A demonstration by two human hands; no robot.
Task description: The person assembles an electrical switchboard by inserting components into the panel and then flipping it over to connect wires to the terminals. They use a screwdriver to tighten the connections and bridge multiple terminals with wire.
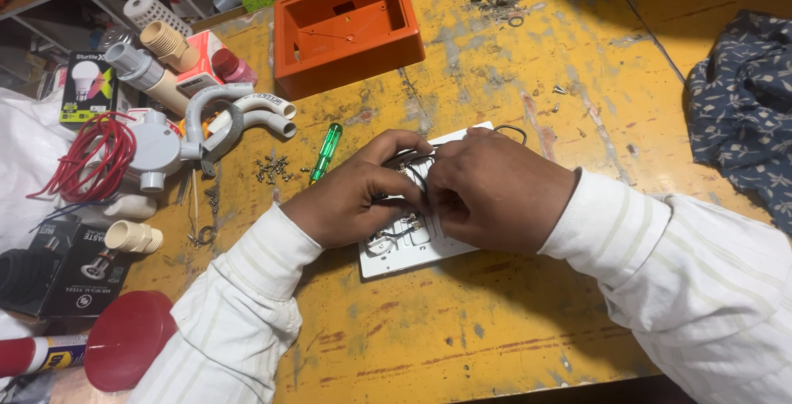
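Note:
A white switch plate (404, 249) lies face down on the yellow table (462, 321), with black wires running over its back. My left hand (355, 198) rests on the plate's left part, fingers curled onto a black wire (411, 156). My right hand (495, 189) covers the plate's right part, its fingertips pinching at the wiring where the two hands meet. A loop of black wire (513, 130) sticks out past my right hand. Both sleeves are white with pale stripes.
A green-handled screwdriver (326, 151) and loose screws (272, 169) lie left of the plate. An orange box (346, 28) stands behind. Grey pipe bends (239, 115), a red wire coil (91, 160), cartons and a red funnel (128, 350) crowd the left. Blue patterned cloth (742, 107) lies right.

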